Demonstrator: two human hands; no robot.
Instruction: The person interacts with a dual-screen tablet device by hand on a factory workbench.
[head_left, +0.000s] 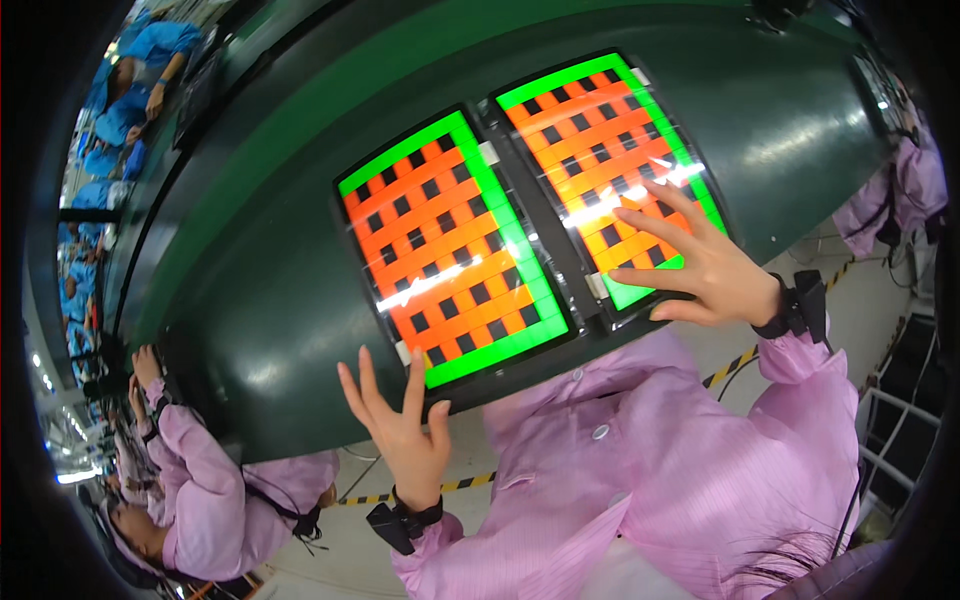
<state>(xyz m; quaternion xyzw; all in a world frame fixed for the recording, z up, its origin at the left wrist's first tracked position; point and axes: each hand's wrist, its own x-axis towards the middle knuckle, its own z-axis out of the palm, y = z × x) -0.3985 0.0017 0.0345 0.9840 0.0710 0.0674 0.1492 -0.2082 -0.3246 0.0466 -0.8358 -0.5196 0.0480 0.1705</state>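
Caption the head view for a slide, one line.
Right hand resting on the right of two orange-and-green gridded panels on a dark green belt; left hand open near the left panel.

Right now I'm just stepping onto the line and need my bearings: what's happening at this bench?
A person in a pink smock works at a dark green table with two lit panels showing orange and green grids with dark squares. The right hand lies open on the near corner of the right panel. The left hand hovers, fingers spread, at the table edge just below the left panel, holding nothing. Another person in pink works at the left.
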